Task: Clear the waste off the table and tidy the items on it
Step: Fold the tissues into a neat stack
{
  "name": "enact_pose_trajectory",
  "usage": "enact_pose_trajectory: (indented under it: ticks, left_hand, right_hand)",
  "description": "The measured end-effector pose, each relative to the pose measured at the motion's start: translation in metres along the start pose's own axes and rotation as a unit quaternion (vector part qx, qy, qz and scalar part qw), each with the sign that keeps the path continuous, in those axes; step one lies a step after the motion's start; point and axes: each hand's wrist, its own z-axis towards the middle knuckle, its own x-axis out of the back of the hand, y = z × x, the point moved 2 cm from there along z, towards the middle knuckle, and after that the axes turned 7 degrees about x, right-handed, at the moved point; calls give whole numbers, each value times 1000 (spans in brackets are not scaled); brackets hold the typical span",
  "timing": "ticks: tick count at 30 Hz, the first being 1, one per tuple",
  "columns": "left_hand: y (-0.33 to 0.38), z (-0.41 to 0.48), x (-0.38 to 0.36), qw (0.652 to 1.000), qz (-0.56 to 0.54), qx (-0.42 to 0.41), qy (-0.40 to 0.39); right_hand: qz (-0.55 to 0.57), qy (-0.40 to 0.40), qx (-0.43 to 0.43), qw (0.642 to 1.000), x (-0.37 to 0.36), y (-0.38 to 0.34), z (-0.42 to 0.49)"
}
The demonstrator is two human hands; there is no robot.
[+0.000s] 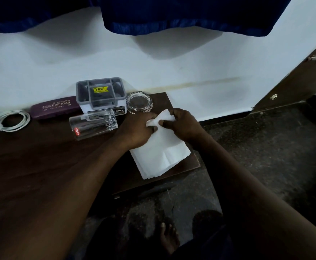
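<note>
A stack of white paper napkins lies on the right end of the dark wooden table. My left hand and my right hand both pinch the far edge of the top napkin and lift it off the stack. A clear drinking glass lies on its side just left of my left hand. Behind it stands a grey and white organiser box, and a round glass ashtray sits beside that box.
A maroon spectacle case and a coiled white cable lie at the back left by the white wall. The table's right edge drops to a dark speckled floor, where a bare foot shows. Blue curtains hang above.
</note>
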Motion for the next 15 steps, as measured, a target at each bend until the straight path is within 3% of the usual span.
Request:
enact_pose_trajectory:
  ticks: [5, 10, 15]
  left_hand:
    - [-11, 6, 0, 995, -59, 71, -22]
    - [-15, 8, -1, 989, -120, 86, -10]
    - [-14, 7, -5, 990, -104, 92, 2]
  right_hand:
    - [31, 20, -60, 998, 7, 18, 3]
    - [26, 42, -49, 998, 4, 22, 6]
    - [31, 68, -36, 997, 0, 20, 10]
